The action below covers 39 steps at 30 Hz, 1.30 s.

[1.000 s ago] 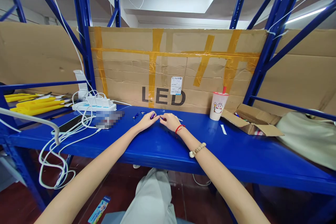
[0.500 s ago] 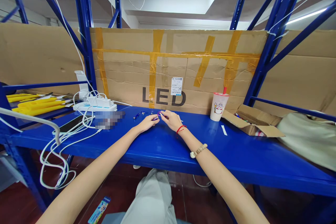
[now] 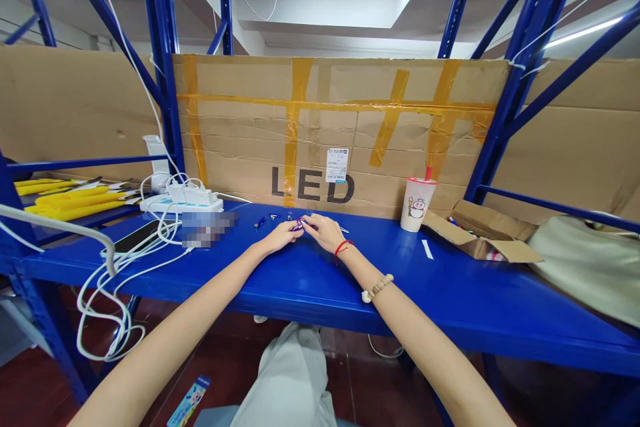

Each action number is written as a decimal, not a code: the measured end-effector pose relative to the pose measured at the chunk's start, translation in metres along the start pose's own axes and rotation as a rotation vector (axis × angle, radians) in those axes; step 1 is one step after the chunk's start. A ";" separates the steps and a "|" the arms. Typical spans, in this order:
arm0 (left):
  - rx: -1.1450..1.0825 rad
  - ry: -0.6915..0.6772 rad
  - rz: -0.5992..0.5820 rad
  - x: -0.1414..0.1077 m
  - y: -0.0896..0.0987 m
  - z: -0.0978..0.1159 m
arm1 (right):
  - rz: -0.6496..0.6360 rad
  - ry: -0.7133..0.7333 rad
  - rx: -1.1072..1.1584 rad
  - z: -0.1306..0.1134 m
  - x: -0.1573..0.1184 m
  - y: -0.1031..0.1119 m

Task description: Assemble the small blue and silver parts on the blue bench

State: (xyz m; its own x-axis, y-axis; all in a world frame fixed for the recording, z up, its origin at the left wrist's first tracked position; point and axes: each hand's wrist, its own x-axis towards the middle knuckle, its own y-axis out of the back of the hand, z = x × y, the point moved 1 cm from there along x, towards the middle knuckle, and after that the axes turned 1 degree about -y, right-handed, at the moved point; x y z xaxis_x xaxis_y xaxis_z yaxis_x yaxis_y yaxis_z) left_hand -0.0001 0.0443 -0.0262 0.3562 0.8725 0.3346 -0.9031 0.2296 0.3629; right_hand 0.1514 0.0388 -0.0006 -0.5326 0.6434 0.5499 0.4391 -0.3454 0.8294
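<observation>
Over the blue tabletop (image 3: 320, 273) my two hands meet fingertip to fingertip. My left hand (image 3: 283, 236) is closed on a small purple piece (image 3: 297, 226), too small to name more exactly. Pinched fingers of my right hand (image 3: 324, 231) touch the same piece from the other side; whether they hold a separate part is hidden. Just left of my left hand lie a short dark-blue piece (image 3: 260, 221) and another small blue piece (image 3: 274, 215). A thin whitish item (image 3: 344, 230) shows beside my right hand.
White cables (image 3: 120, 307) and a power strip (image 3: 193, 197) crowd the left side, near a dark phone (image 3: 136, 237). To the right stand a paper cup (image 3: 417, 207) with a red straw, a paper strip (image 3: 427, 249) and an opened carton (image 3: 487, 230). Cardboard (image 3: 240, 140) closes off the back.
The fingers of my right hand have shifted slightly and closed in on the purple piece. The thin whitish item shows more beside that hand. Everything else stays in place.
</observation>
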 end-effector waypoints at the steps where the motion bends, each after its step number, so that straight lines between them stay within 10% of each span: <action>1: -0.001 0.001 0.001 0.000 0.000 0.000 | 0.001 -0.005 -0.005 0.000 0.000 0.000; 22: -0.151 0.035 0.052 0.001 -0.007 -0.001 | 0.039 -0.034 0.069 -0.004 0.001 -0.001; 39: 0.167 0.007 0.102 0.005 -0.006 -0.014 | 0.065 -0.055 0.082 0.000 0.000 -0.006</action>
State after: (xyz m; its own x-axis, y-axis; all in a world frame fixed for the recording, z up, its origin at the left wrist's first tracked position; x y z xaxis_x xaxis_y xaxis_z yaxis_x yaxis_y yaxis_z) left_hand 0.0037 0.0532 -0.0389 0.2627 0.8905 0.3715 -0.8821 0.0657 0.4665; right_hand 0.1491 0.0410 -0.0057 -0.4617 0.6584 0.5944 0.5305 -0.3321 0.7799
